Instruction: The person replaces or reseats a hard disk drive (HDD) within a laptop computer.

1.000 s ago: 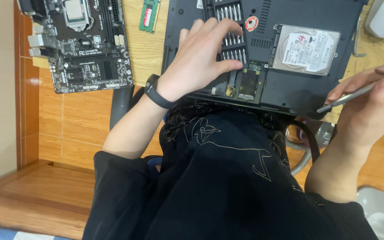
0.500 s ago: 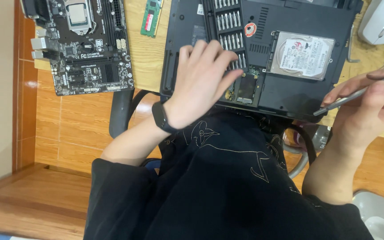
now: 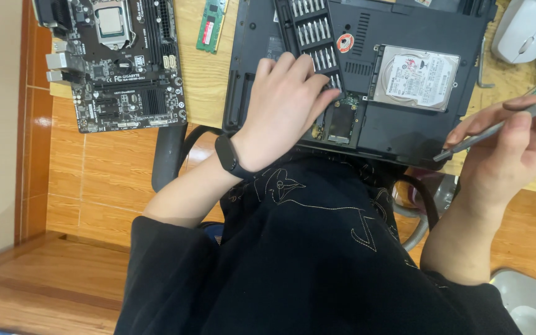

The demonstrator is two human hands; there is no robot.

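Laptop (image 3: 404, 124) edge meets screwdriver (image 3: 488, 133) in right hand (image 3: 516, 149).

Bright, even indoor light from above, soft shadows only; mild glare on the silver hard drive (image 3: 415, 77) and the floor tiles (image 3: 38, 121); focus sharp at centre, right hand (image 3: 510, 149) slightly blurred, edges mildly stretched

Black short-sleeved shirt (image 3: 317, 260) with thin line embroidery — black wristband (image 3: 226, 155).

The motherboard (image 3: 116, 65) lies left of the laptop (image 3: 367, 80), memory stick (image 3: 211, 25) between them.
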